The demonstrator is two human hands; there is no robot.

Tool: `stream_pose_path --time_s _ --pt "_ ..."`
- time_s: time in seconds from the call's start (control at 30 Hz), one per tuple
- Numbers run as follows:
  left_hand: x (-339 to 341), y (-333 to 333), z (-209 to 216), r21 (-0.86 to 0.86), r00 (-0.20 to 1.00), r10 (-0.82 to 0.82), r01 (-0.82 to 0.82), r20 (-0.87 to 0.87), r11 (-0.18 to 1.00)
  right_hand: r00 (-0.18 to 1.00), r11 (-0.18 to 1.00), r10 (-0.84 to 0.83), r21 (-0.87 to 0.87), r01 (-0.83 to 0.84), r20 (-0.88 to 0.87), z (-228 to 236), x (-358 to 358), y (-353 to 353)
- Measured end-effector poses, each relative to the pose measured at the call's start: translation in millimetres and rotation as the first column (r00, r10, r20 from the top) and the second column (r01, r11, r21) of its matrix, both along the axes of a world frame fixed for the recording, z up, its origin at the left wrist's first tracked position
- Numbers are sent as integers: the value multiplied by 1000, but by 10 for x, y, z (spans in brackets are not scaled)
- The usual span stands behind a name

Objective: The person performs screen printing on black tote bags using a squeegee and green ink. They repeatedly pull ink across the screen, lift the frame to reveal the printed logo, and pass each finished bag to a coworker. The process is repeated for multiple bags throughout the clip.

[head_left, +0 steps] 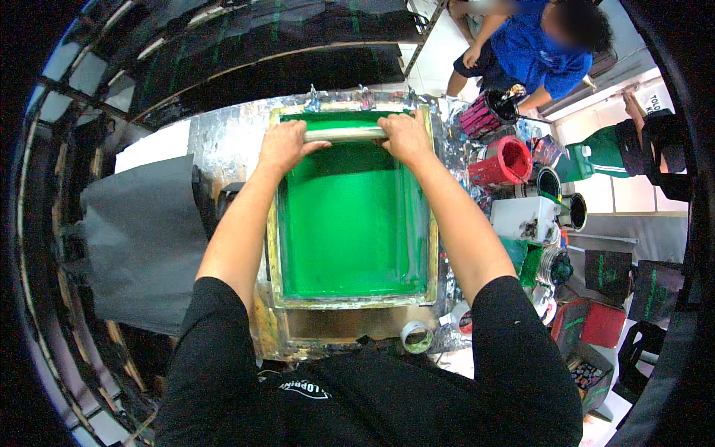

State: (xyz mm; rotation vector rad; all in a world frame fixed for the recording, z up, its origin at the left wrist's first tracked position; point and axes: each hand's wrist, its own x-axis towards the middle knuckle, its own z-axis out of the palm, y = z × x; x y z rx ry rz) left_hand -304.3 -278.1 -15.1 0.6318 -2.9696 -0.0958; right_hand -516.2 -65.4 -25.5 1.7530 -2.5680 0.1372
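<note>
A screen-printing frame [272,246] lies on the paint-stained table in front of me, its mesh [346,231] coated with bright green ink. Across the far end of the mesh stands a squeegee [344,135] with a pale handle. My left hand [284,147] is closed round the handle's left end, and my right hand [405,137] grips its right end. Both arms reach forward over the sides of the frame. The squeegee's blade is hidden below the handle. Small metal clamps [365,97] stand along the frame's far edge.
Black sheets [141,238] lie at the left. To the right stand a red ink bucket [506,162], a pink-streaked bucket [484,115], a white container [525,218] and several cans. A tape roll [416,337] sits near me. Another person [532,45] in blue is at far right; drying racks [246,56] stand behind.
</note>
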Motion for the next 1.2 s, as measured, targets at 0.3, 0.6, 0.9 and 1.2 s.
stream_pose_path --time_s 0.3,0.6,0.9,1.2 --pt "473 462 45 -17 999 -9 10 39 1000 999 996 14 85 -18 39 29 442 426" --pt "1351 1175 -93 0 987 -83 84 -141 996 994 994 -3 112 -9 107 112 1288 1214" --pt "2206 1975 -85 -29 974 -128 125 -184 992 995 996 -25 82 17 98 178 2204 2047" --pt "2522 2315 9 118 997 -35 43 -73 992 994 990 -26 143 11 105 162 2529 2381"
